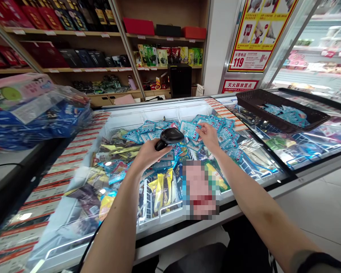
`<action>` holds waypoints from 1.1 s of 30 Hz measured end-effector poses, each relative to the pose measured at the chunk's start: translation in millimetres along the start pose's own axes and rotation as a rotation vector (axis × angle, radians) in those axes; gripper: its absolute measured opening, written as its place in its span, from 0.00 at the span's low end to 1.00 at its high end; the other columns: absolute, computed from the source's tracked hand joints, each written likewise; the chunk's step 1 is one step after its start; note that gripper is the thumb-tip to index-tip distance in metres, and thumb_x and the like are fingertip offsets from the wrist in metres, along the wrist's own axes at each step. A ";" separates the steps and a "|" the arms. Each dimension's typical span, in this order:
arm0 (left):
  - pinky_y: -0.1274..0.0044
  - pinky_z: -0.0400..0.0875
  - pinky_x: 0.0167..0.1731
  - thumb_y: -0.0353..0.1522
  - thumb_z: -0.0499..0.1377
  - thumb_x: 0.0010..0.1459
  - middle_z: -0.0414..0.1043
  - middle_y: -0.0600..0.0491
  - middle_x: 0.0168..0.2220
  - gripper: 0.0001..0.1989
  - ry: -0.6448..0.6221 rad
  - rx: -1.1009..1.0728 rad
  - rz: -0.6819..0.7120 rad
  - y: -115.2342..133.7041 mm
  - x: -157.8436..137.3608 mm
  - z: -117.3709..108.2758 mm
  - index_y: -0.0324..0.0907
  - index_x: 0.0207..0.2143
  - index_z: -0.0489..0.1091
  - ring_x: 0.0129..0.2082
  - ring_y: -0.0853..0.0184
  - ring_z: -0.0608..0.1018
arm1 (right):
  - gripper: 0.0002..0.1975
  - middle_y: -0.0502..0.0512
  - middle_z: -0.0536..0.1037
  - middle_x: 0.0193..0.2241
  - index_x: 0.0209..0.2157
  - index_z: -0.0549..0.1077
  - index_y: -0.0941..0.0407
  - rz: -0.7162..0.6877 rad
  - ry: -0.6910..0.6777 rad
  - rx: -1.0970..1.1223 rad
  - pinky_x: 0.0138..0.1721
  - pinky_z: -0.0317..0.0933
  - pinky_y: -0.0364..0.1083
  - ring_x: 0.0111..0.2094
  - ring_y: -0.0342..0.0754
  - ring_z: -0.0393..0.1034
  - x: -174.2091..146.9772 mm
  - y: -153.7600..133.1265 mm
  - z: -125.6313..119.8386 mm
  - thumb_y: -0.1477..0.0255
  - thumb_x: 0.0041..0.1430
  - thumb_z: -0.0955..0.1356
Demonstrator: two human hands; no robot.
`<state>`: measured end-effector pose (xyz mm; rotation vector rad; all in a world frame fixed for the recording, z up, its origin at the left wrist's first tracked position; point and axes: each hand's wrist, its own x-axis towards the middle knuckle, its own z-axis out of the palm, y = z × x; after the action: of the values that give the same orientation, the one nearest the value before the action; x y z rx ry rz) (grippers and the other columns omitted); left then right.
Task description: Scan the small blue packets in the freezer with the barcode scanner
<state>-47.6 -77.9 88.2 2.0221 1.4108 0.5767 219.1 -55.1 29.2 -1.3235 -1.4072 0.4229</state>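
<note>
Room between forearms above yellow packs; scanner obstructs ahead, brown basket right.

1. We count two bare hands.
2. One black plastic handheld scanner.
3. One dark-brown rectangular basket.
4. Three flat rectangular boxes: red, black, orange.
5. Flat light-blue packets overlap beyond our counting.

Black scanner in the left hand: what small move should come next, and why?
Probably line the black scanner up with the blue packet: the left hand grips the scanner, its front end appears close beside the packet, and the right hand pinches the packet's edge, leaving its printed face mostly uncovered.
</note>
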 end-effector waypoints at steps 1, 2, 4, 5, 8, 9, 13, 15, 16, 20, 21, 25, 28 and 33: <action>0.77 0.61 0.18 0.51 0.60 0.51 0.67 0.56 0.18 0.22 -0.001 0.010 0.005 0.7 -0.3 -0.1 0.41 0.33 0.68 0.16 0.67 0.71 | 0.15 0.51 0.74 0.24 0.45 0.72 0.57 -0.002 0.001 -0.004 0.22 0.65 0.47 0.19 0.49 0.71 0.3 0.2 -0.2 0.63 0.60 0.66; 0.77 0.61 0.18 0.51 0.59 0.51 0.67 0.56 0.18 0.22 -0.001 0.021 0.010 1.4 -0.6 -0.1 0.41 0.33 0.68 0.16 0.67 0.71 | 0.16 0.51 0.74 0.24 0.45 0.72 0.57 -0.002 0.001 -0.009 0.22 0.65 0.47 0.19 0.49 0.71 0.6 0.8 -0.3 0.63 0.60 0.66; 0.77 0.61 0.19 0.51 0.59 0.51 0.67 0.56 0.18 0.22 -0.002 0.040 0.020 2.1 -0.8 -0.2 0.41 0.32 0.67 0.17 0.67 0.72 | 0.17 0.51 0.74 0.24 0.45 0.72 0.57 0.003 -0.001 -0.017 0.22 0.66 0.48 0.19 0.49 0.71 1.5 2.6 -0.3 0.62 0.59 0.66; 0.77 0.61 0.19 0.52 0.59 0.51 0.67 0.56 0.17 0.22 -0.002 0.048 0.022 2.2 -0.6 -0.1 0.41 0.32 0.67 0.17 0.66 0.72 | 0.17 0.51 0.75 0.25 0.46 0.72 0.57 0.006 -0.003 -0.017 0.22 0.66 0.48 0.20 0.49 0.71 1.9 3.6 -0.3 0.62 0.59 0.66; 0.77 0.61 0.20 0.52 0.58 0.51 0.68 0.56 0.18 0.22 -0.005 0.060 0.014 0.2 0.8 0.9 0.42 0.32 0.67 0.17 0.66 0.73 | 0.17 0.51 0.75 0.25 0.46 0.72 0.56 0.000 -0.001 -0.025 0.23 0.66 0.48 0.20 0.50 0.71 2.7 5.9 -0.3 0.62 0.59 0.66; 0.77 0.61 0.20 0.52 0.58 0.51 0.68 0.56 0.18 0.23 -0.005 0.063 0.014 -1.1 1.6 1.4 0.42 0.32 0.68 0.17 0.65 0.73 | 0.17 0.51 0.75 0.25 0.46 0.72 0.56 -0.007 0.002 -0.037 0.24 0.66 0.48 0.21 0.50 0.71 2.7 6.0 -0.5 0.62 0.60 0.66; 0.77 0.59 0.20 0.53 0.57 0.51 0.68 0.56 0.17 0.23 0.003 0.083 0.033 -6.8 4.3 3.3 0.42 0.32 0.68 0.17 0.65 0.73 | 0.16 0.52 0.76 0.25 0.46 0.72 0.56 -0.021 0.009 -0.085 0.28 0.67 0.49 0.21 0.50 0.71 2.1 3.7 -1.7 0.62 0.60 0.66; 0.77 0.59 0.20 0.53 0.57 0.51 0.69 0.55 0.17 0.23 0.005 0.086 0.036 -7.6 4.4 3.3 0.42 0.32 0.68 0.17 0.65 0.73 | 0.15 0.52 0.76 0.25 0.45 0.72 0.57 -0.026 0.010 -0.083 0.28 0.67 0.49 0.20 0.49 0.70 1.7 2.2 -2.2 0.63 0.60 0.66; 0.77 0.59 0.20 0.53 0.57 0.51 0.69 0.55 0.18 0.23 0.000 0.083 0.035 -7.2 4.1 3.0 0.42 0.32 0.68 0.18 0.65 0.73 | 0.15 0.52 0.76 0.25 0.45 0.73 0.57 -0.030 0.011 -0.079 0.27 0.67 0.49 0.20 0.49 0.70 1.6 1.7 -2.3 0.64 0.60 0.66; 0.77 0.60 0.20 0.53 0.58 0.51 0.71 0.54 0.20 0.23 -0.008 0.091 0.038 -2.7 2.0 1.3 0.42 0.31 0.68 0.19 0.65 0.73 | 0.16 0.52 0.75 0.25 0.46 0.73 0.57 -0.035 0.018 -0.071 0.25 0.66 0.48 0.22 0.49 0.70 1.3 1.0 -2.5 0.63 0.60 0.66; 0.77 0.60 0.20 0.53 0.58 0.51 0.71 0.54 0.20 0.23 -0.001 0.097 0.039 -1.7 1.6 1.0 0.42 0.31 0.68 0.19 0.65 0.74 | 0.16 0.52 0.74 0.24 0.46 0.72 0.56 -0.032 0.023 -0.065 0.24 0.67 0.47 0.23 0.49 0.70 1.2 0.9 -2.5 0.62 0.60 0.66; 0.77 0.59 0.20 0.53 0.58 0.51 0.71 0.54 0.19 0.23 0.022 0.095 0.028 -0.3 0.9 0.9 0.42 0.33 0.69 0.19 0.65 0.74 | 0.18 0.50 0.71 0.22 0.47 0.72 0.55 -0.018 0.045 -0.034 0.22 0.67 0.47 0.22 0.48 0.68 1.4 1.5 -2.4 0.61 0.60 0.66; 0.77 0.61 0.20 0.52 0.59 0.51 0.71 0.55 0.20 0.23 0.013 0.069 0.028 1.2 0.0 0.6 0.42 0.34 0.70 0.18 0.66 0.73 | 0.17 0.50 0.70 0.21 0.48 0.72 0.55 -0.033 0.047 -0.051 0.24 0.69 0.49 0.21 0.48 0.67 2.3 3.9 -2.0 0.62 0.60 0.65; 0.77 0.62 0.20 0.52 0.59 0.50 0.70 0.56 0.20 0.23 -0.025 0.017 0.040 6.2 -2.7 -1.1 0.41 0.35 0.70 0.18 0.67 0.73 | 0.17 0.52 0.72 0.25 0.49 0.71 0.55 -0.083 0.065 -0.166 0.35 0.70 0.53 0.26 0.51 0.69 1.9 6.2 -2.5 0.63 0.62 0.64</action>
<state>-45.1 -81.8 93.3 2.0682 1.3679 0.5556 224.6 -52.5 25.8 -1.3936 -1.4621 0.2088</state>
